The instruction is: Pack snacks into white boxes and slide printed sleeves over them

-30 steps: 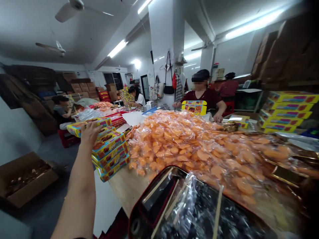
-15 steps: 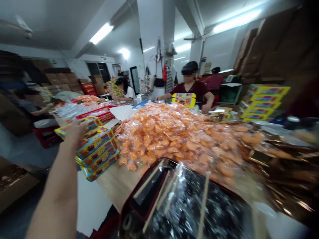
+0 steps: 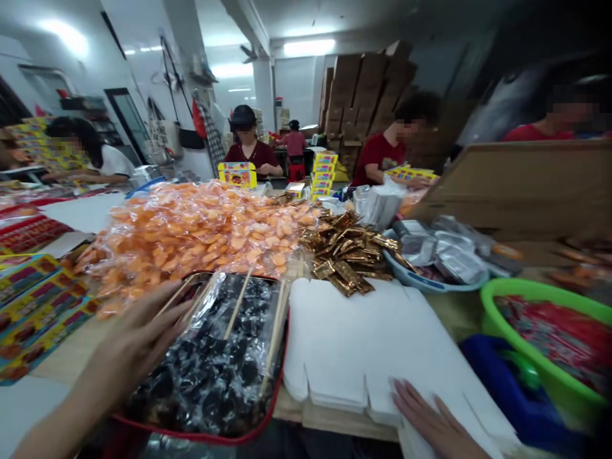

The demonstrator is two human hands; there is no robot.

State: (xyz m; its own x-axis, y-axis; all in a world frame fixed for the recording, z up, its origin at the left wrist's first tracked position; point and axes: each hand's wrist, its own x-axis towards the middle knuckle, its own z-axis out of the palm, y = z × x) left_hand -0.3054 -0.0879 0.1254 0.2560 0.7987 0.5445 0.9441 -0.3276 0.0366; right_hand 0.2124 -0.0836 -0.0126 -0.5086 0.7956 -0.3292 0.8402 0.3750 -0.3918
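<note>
My left hand (image 3: 143, 335) reaches over the left side of a red-rimmed tray (image 3: 255, 438). Its fingers are stretched out, with nothing visibly held. Inside the tray lie black pieces in clear wrappers (image 3: 215, 376) and several thin wooden sticks (image 3: 238, 305). Spread on a stack of flat white carton blanks (image 3: 339, 338), my right hand (image 3: 433, 424) rests near the front edge, fingers apart. Left of the tray stands a pile of yellow printed boxes (image 3: 41, 312). Behind it spreads a big heap of wrapped orange pieces (image 3: 201, 229).
Gold packets (image 3: 347, 277) lie behind the blanks. To the right are a blue bowl of foil trays (image 3: 433, 284), a green basin of red packets (image 3: 492, 290) and a dark blue container (image 3: 507, 395). An open cardboard box (image 3: 526, 185) stands behind. Several people work around the table.
The view has swung to the right. My left hand has left the yellow boxes and come over the tray. My right hand is now in view on the white blanks.
</note>
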